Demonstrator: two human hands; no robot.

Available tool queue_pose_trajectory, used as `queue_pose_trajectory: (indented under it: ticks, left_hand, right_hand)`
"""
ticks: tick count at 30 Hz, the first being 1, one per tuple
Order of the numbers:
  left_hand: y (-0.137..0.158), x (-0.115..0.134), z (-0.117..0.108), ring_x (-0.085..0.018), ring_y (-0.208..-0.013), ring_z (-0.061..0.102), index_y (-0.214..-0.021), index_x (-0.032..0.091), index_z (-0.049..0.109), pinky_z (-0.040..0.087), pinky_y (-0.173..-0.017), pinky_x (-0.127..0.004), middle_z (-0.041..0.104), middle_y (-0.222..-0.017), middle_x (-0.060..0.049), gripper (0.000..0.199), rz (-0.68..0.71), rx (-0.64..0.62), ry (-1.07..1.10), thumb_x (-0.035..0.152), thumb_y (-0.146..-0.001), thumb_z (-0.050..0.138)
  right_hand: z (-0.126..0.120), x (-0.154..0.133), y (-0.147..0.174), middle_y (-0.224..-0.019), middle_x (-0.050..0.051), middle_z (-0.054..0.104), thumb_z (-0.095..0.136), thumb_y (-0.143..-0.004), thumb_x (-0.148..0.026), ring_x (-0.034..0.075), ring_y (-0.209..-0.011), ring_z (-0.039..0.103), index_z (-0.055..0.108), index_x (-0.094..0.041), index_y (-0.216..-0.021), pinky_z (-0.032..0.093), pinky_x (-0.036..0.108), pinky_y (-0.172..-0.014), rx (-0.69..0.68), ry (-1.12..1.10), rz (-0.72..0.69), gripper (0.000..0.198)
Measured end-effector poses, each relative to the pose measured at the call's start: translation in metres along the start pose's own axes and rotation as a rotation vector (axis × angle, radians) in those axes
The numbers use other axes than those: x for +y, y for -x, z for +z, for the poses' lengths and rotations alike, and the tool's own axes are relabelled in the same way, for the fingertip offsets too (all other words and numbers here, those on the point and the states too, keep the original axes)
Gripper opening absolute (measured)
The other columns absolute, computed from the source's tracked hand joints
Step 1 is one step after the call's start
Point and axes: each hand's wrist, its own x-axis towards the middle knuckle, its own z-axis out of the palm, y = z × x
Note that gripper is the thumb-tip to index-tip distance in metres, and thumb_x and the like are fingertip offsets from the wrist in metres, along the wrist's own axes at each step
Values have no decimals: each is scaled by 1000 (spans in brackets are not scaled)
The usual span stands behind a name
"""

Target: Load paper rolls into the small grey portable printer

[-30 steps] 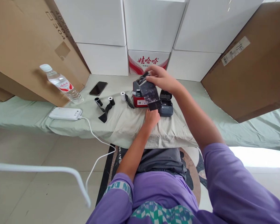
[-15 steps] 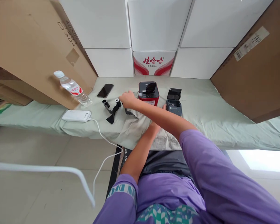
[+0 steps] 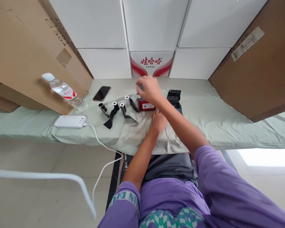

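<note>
The red printer point(image 3: 145, 104) stands on the cloth-covered desk point(image 3: 204, 110), just left of a dark printer point(image 3: 174, 96) with its lid up. The right hand point(image 3: 149, 89) rests over its top, fingers curled; whether they grip it I cannot tell. The left hand point(image 3: 158, 121) lies flat before it. Four paper rolls point(image 3: 120, 107) lie leftward.

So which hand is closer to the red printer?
The right hand. It is over the top of the red printer, covering most of it. The left hand rests on the cloth in front of the printer, a little to its right, not touching it.
</note>
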Motion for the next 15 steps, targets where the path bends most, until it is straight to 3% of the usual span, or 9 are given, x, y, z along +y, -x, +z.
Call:
queue_pose_trajectory:
  ticks: [3, 6, 11, 15]
  left_hand:
    - [2, 5, -4, -34, -133, 57, -149, 13, 51, 41, -115, -49, 71, -125, -21, 55, -45, 13, -98, 6, -95, 46]
    - [2, 7, -4, -33, -131, 58, -150, 13, 50, 42, -114, -47, 71, -125, -20, 56, -52, 22, -118, 7, -94, 49]
    - [0, 1, -3, -35, -139, 54, -136, 12, 64, 38, -120, -50, 69, -133, -22, 40, -17, -9, -99, 16, -100, 47]
    - [-1, -10, 1, -32, -149, 46, -145, 17, 60, 28, -128, -45, 58, -153, -16, 47, 38, 0, -22, 23, -98, 54]
  right_hand:
    - [-29, 34, 14, -112, 10, 66, 47, -104, -36, 33, -117, 56, 67, -22, -118, 43, 53, -107, 149, -127, 63, 29]
    - [-36, 38, 27, -106, 9, 68, 48, -103, -36, 31, -111, 60, 69, -23, -115, 47, 49, -104, 138, -195, 98, 28]
    - [-5, 1, 22, -97, 9, 76, 51, -95, -23, 28, -97, 67, 75, -19, -101, 50, 40, -93, -89, -177, 52, 25]
    - [35, -20, -14, -105, 12, 79, 49, -91, -12, 28, -99, 69, 77, -16, -105, 50, 37, -91, -238, -128, 2, 32]
